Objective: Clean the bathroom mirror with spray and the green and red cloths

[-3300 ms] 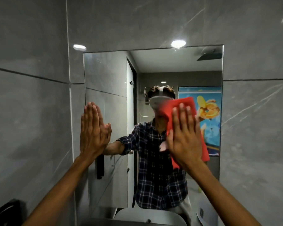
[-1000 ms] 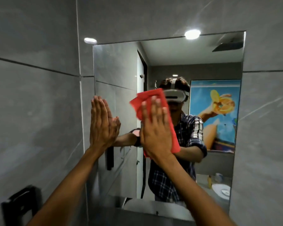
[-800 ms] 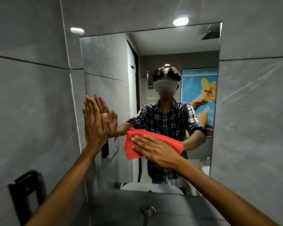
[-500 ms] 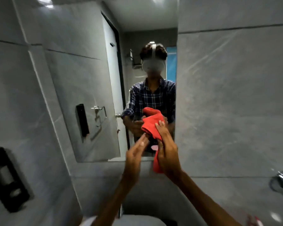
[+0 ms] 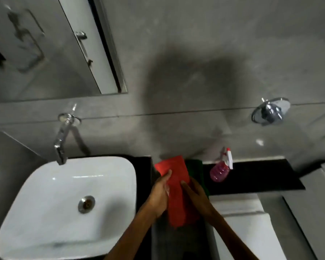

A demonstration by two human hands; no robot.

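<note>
The red cloth (image 5: pixel 176 177) lies folded lengthwise over the black counter's (image 5: pixel 251 177) edge, between the sink and the toilet. My left hand (image 5: pixel 160 194) grips its left side and my right hand (image 5: pixel 194 196) holds its right side. The dark green cloth (image 5: pixel 195 166) lies on the counter just right of the red one, partly under my right hand. A pink spray bottle (image 5: pixel 220 170) with a white and red trigger stands further right on the counter. Only the mirror's (image 5: pixel 51 45) lower part shows at top left.
A white basin (image 5: pixel 54 199) with a chrome wall tap (image 5: pixel 61 141) fills the lower left. A white toilet cistern (image 5: pixel 240 222) sits at lower right. A chrome fitting (image 5: pixel 270 112) is on the grey tiled wall at right.
Both hands have left the mirror and come down to the counter with the red cloth. My view has dropped from the mirror to the sink and counter.
</note>
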